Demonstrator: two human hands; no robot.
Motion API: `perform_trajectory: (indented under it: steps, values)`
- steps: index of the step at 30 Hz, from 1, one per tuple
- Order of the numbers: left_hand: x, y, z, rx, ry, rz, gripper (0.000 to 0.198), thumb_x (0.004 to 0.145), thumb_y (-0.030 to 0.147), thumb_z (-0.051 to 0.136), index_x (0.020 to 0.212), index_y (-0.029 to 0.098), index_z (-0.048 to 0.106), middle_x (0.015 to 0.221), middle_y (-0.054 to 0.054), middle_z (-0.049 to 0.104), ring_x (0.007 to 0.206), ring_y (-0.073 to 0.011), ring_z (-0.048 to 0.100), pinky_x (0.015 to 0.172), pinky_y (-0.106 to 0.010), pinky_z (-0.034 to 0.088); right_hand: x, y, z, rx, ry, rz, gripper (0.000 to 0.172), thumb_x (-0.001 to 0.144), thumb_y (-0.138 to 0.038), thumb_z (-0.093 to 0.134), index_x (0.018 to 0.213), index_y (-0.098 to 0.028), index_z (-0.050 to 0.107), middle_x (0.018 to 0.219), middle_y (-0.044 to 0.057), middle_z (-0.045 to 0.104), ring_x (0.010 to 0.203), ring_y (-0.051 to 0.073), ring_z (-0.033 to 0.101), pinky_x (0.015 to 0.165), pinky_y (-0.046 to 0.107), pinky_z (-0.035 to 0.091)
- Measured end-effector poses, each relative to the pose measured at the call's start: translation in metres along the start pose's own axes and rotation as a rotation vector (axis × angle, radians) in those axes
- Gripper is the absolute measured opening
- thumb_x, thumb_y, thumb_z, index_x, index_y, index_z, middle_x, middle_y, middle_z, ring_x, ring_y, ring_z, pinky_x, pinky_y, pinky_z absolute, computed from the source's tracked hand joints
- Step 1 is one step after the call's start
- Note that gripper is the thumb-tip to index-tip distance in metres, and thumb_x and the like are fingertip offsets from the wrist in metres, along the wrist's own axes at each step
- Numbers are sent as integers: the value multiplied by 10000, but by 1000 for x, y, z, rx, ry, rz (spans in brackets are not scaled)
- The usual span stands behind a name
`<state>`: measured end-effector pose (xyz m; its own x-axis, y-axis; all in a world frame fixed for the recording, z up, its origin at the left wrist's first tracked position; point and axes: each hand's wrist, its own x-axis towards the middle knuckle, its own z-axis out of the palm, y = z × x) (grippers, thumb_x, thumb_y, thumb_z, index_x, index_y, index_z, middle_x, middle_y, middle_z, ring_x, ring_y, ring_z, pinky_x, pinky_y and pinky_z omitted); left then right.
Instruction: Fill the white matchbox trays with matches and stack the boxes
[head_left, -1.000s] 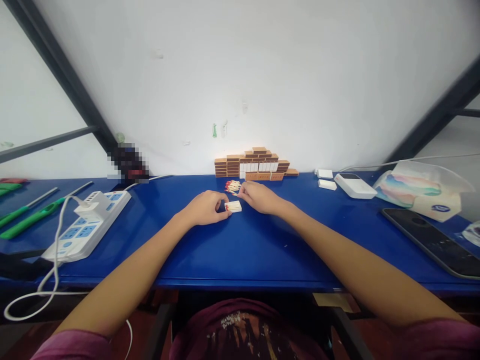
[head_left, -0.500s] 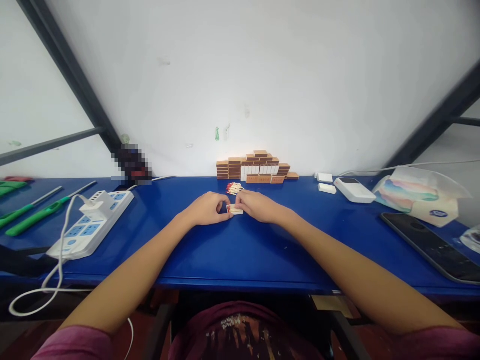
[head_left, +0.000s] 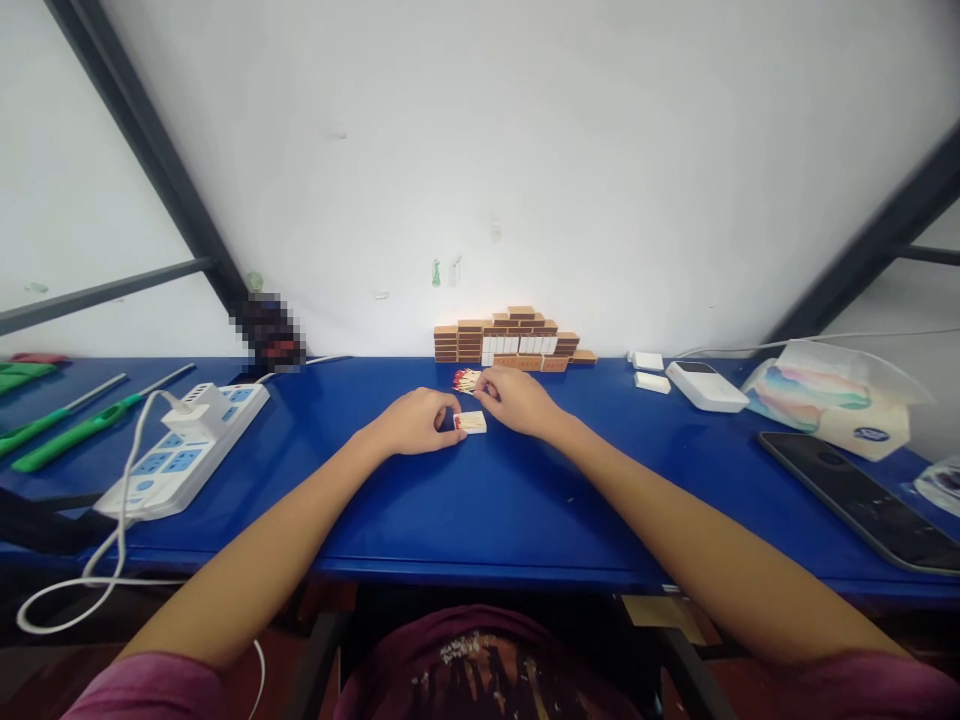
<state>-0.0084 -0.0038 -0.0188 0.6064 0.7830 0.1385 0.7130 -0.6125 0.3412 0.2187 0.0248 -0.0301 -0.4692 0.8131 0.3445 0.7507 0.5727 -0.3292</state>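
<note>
A small white matchbox tray with some red-tipped matches in it rests on the blue table. My left hand grips its left end between thumb and fingers. Just beyond the tray lies a loose pile of red-headed matches. My right hand is at the right edge of that pile, thumb and forefinger pinched together at the match ends. Whether a match is between those fingertips is too small to make out.
Stacked matchboxes stand against the wall behind the pile. To the left are a white power strip with cables and green-handled tools. On the right lie a white device, a paper packet and a black phone.
My right hand has moved from over the tray up and away to the match pile, uncovering the tray. My left hand has stayed at the tray's left end.
</note>
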Motion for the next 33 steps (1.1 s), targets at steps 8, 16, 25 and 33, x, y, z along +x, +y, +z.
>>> perform_trajectory:
  steps: [8, 16, 25, 33]
  values:
    - [0, 1, 0, 31, 0, -9, 287, 858, 465, 712, 977, 204, 724, 754, 0, 695, 645, -157, 609, 593, -280, 370, 22, 12, 24, 9, -6, 98, 146, 957, -322, 707, 905, -188, 684, 927, 47, 708, 785, 160, 597, 643, 266, 326]
    - [0, 0, 1, 40, 12, -5, 282, 858, 455, 713, 997, 209, 728, 747, 6, 692, 638, -153, 609, 593, -278, 369, 27, 7, 25, -110, -107, 161, 205, 1054, -333, 593, 943, -181, 674, 1080, 123, 744, 944, 225, 675, 705, 291, 372]
    - [1, 1, 1, 57, 9, 2, 287, 863, 457, 705, 999, 206, 737, 754, -3, 698, 641, -156, 604, 593, -279, 360, -6, 11, -4, -118, -194, 31, 174, 1072, -309, 566, 991, -174, 640, 1104, 122, 711, 947, 230, 663, 758, 293, 419]
    - [0, -1, 2, 72, 16, 18, 308, 876, 482, 687, 995, 203, 740, 768, -20, 702, 647, -165, 608, 587, -285, 349, -15, -12, -25, -79, -338, -81, 172, 1063, -278, 558, 954, -183, 650, 1041, 100, 730, 912, 220, 651, 718, 283, 396]
